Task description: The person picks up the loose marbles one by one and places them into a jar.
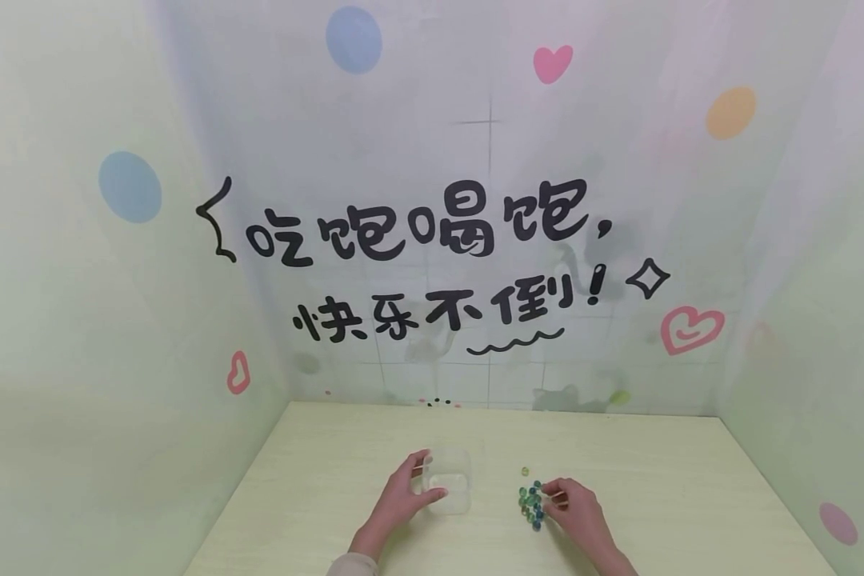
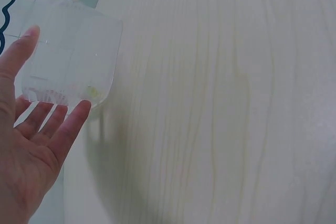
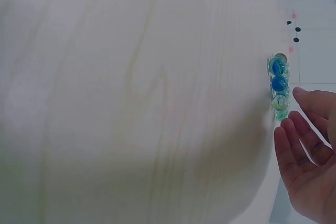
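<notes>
A clear, square-sided plastic container (image 1: pixel 458 498) stands on the table. My left hand (image 1: pixel 402 494) grips its left side, with the thumb at the front and the fingers toward the back. In the left wrist view, the thumb and fingertips of the left hand (image 2: pixel 37 135) lie on the container's wall (image 2: pixel 73 56). To the right of the container is a cluster of blue and green glass marbles (image 1: pixel 530 504). My right hand (image 1: pixel 574 506) is at the cluster's right edge, fingers loosely bent. Beside the marbles (image 3: pixel 279 84) in the right wrist view, the right hand (image 3: pixel 310 150) has thumb and fingers apart, pinching nothing visible.
One yellowish marble (image 1: pixel 525 471) lies by itself behind the cluster. The pale wood-grain table (image 1: pixel 331 456) meets a printed backdrop (image 1: pixel 432 144) with black lettering at its rear edge, and pale sheets (image 1: pixel 814 344) flank it.
</notes>
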Motion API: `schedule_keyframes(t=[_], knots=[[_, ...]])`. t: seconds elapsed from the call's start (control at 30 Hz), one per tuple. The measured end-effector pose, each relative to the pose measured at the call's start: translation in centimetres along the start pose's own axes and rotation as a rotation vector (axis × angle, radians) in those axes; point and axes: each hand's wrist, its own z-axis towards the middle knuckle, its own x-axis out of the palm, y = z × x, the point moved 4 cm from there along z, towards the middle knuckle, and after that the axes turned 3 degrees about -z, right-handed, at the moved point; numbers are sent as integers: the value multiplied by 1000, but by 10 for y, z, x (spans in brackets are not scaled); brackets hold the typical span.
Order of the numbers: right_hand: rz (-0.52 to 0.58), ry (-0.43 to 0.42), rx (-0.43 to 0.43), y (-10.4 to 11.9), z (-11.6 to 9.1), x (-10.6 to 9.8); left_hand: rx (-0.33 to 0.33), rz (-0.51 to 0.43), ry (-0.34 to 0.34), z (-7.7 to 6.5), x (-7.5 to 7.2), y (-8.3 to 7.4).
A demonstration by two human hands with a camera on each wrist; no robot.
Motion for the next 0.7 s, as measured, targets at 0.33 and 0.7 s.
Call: schedule_keyframes(t=[0.33, 0.7], knots=[[0, 13, 9, 1, -3, -1, -3, -4, 2, -1, 0, -2], [-13, 26, 28, -1, -4, 1, -1, -11, 12, 0, -1, -2]])
